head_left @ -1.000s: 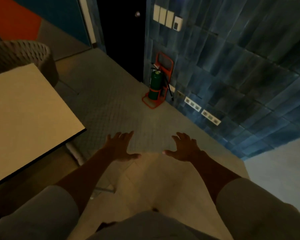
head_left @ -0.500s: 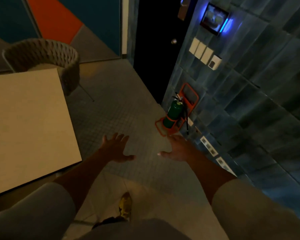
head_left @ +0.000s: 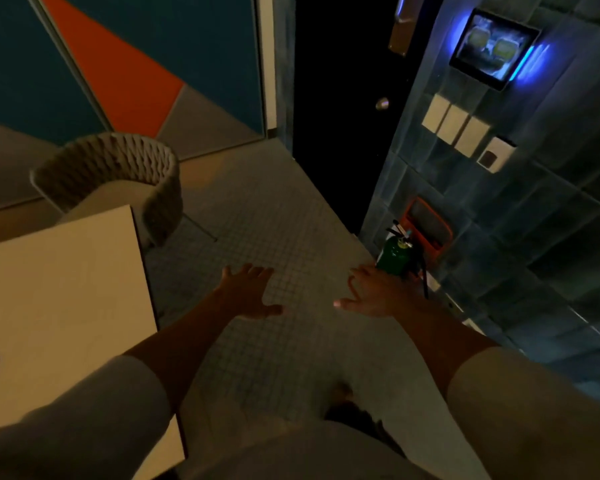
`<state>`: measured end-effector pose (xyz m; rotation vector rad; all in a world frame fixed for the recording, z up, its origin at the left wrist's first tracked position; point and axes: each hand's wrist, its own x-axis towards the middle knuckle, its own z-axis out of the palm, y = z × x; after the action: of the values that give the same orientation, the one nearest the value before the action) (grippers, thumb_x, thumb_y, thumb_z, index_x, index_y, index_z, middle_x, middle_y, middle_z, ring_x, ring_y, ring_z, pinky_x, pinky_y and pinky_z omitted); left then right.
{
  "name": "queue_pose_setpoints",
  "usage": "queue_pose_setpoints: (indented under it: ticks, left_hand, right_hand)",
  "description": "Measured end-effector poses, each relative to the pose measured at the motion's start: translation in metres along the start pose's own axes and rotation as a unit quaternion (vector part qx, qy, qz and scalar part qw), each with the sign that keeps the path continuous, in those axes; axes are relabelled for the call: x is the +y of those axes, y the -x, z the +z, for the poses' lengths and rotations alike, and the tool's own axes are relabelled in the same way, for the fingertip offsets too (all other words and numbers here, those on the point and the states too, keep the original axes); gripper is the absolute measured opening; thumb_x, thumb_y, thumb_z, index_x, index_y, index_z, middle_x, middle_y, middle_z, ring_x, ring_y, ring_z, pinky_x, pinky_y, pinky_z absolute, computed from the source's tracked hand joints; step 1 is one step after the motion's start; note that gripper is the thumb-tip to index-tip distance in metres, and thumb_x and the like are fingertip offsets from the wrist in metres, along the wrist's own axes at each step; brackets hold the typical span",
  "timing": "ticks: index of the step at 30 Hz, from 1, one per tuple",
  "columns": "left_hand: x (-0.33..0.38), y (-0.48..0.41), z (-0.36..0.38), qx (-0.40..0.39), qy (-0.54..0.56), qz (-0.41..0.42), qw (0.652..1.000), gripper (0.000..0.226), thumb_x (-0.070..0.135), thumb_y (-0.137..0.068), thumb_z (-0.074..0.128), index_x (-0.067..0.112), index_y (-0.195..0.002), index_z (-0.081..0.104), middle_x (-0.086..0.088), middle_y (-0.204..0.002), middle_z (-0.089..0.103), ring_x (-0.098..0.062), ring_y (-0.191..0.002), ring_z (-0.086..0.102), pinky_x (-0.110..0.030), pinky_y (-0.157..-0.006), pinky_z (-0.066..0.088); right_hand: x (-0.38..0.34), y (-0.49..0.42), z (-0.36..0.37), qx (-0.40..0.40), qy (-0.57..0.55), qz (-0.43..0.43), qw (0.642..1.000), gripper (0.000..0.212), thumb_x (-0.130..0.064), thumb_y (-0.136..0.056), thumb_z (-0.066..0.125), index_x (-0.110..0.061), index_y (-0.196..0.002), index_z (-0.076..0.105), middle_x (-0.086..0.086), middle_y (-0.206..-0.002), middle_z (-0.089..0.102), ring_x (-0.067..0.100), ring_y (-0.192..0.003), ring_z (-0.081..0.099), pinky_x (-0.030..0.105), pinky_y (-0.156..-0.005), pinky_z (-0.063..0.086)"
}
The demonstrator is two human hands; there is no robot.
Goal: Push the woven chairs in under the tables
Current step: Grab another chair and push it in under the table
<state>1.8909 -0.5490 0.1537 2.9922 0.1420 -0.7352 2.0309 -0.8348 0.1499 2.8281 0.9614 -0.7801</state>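
While we hold left hand and right hand spread, empty, over tiled floor, table edge runs close on our left. Beyond its far corner sits woven chair, seat partly tucked. Looks light, stiff shell; grip top rim. Aisle open; fire extinguisher right.

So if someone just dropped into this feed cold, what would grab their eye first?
Probably the glowing blue-lit screen high on the dark tiled wall at upper right, the brightest thing in the dim room. Next, the two open, empty hands stretched out over the floor, left hand and right hand. Then the woven chair at the far end of the pale table on the left.
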Motion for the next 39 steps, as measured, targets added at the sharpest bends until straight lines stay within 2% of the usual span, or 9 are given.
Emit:
queue_pose_setpoints:
  ticks: [6,10,13,15,19,25,30,35,39]
  left_hand:
    - [-0.048,-0.100,-0.034,-0.019,0.018,-0.041,0.999,0.115,0.095,-0.076,0.034,0.025,-0.163,0.006,-0.001,-0.170,0.013,-0.029,-0.156,0.010,-0.069,-0.119,0.009]
    - [-0.086,-0.161,-0.066,-0.018,0.050,-0.077,0.996,0.116,0.096,-0.075,0.033,0.026,-0.163,0.006,-0.001,-0.170,0.015,-0.029,-0.156,0.013,-0.069,-0.120,0.011]
    - [-0.121,-0.201,-0.089,0.005,0.076,-0.117,0.990,0.128,0.101,-0.061,0.022,0.026,-0.163,0.008,-0.001,-0.169,0.019,-0.028,-0.155,0.016,-0.068,-0.119,0.014]
    - [-0.140,-0.220,-0.103,0.015,0.092,-0.139,0.986,0.124,0.100,-0.066,0.026,0.026,-0.163,0.008,0.000,-0.169,0.020,-0.027,-0.155,0.018,-0.067,-0.119,0.015]
    - [-0.182,-0.258,-0.112,0.029,0.144,-0.185,0.972,0.118,0.098,-0.072,0.032,0.025,-0.163,0.011,0.000,-0.168,0.023,-0.026,-0.153,0.022,-0.065,-0.118,0.019]
    - [-0.275,-0.328,-0.131,0.025,0.181,-0.230,0.956,0.121,0.101,-0.070,0.028,0.025,-0.162,0.013,-0.001,-0.167,0.026,-0.027,-0.152,0.025,-0.066,-0.116,0.022]
    - [-0.360,-0.381,-0.165,0.049,0.192,-0.244,0.949,0.126,0.105,-0.065,0.021,0.025,-0.162,0.015,-0.002,-0.166,0.029,-0.029,-0.150,0.030,-0.062,-0.117,0.026]
    - [-0.444,-0.436,-0.222,0.013,0.159,-0.215,0.963,0.110,0.089,-0.082,0.039,0.018,-0.163,0.014,-0.004,-0.167,0.028,-0.028,-0.152,0.026,-0.051,-0.119,0.024]
    - [-0.499,-0.489,-0.246,0.001,0.154,-0.210,0.965,0.118,0.097,-0.075,0.031,0.021,-0.163,0.012,-0.003,-0.167,0.027,-0.029,-0.151,0.027,-0.055,-0.119,0.026]
  right_hand:
    - [0.011,-0.130,-0.046,-0.022,-0.038,-0.020,0.999,0.139,-0.108,-0.053,0.030,-0.025,-0.163,0.010,0.006,-0.172,0.007,0.033,-0.155,0.017,0.060,-0.122,0.020]
    - [0.009,-0.212,-0.106,-0.039,-0.013,-0.066,0.997,0.118,-0.094,-0.074,0.047,-0.024,-0.163,0.015,0.005,-0.171,0.011,0.030,-0.155,0.021,0.055,-0.123,0.021]
    - [0.004,-0.284,-0.153,-0.018,0.017,-0.093,0.995,0.120,-0.098,-0.068,0.046,-0.024,-0.161,0.024,0.006,-0.168,0.021,0.029,-0.152,0.028,0.053,-0.121,0.027]
    - [-0.004,-0.331,-0.186,-0.014,0.045,-0.128,0.991,0.124,-0.101,-0.065,0.040,-0.024,-0.161,0.026,0.006,-0.168,0.023,0.028,-0.151,0.029,0.053,-0.120,0.029]
    - [-0.037,-0.415,-0.235,-0.023,0.082,-0.182,0.980,0.104,-0.085,-0.081,0.052,-0.026,-0.162,0.024,0.004,-0.170,0.017,0.028,-0.154,0.024,0.052,-0.121,0.028]
    - [-0.085,-0.540,-0.273,-0.048,0.120,-0.229,0.965,0.099,-0.081,-0.085,0.052,-0.027,-0.162,0.022,0.002,-0.170,0.018,0.027,-0.153,0.024,0.051,-0.120,0.028]
    - [-0.126,-0.625,-0.314,-0.070,0.131,-0.247,0.958,0.101,-0.081,-0.085,0.054,-0.026,-0.163,0.021,0.002,-0.171,0.015,0.026,-0.154,0.022,0.053,-0.120,0.026]
    - [-0.172,-0.727,-0.374,-0.075,0.109,-0.237,0.962,0.109,-0.089,-0.078,0.052,-0.029,-0.163,0.019,0.001,-0.171,0.014,0.026,-0.154,0.021,0.053,-0.120,0.024]
    - [-0.195,-0.795,-0.406,-0.071,0.105,-0.249,0.960,0.109,-0.087,-0.079,0.053,-0.027,-0.163,0.020,0.000,-0.170,0.015,0.026,-0.154,0.022,0.054,-0.121,0.025]
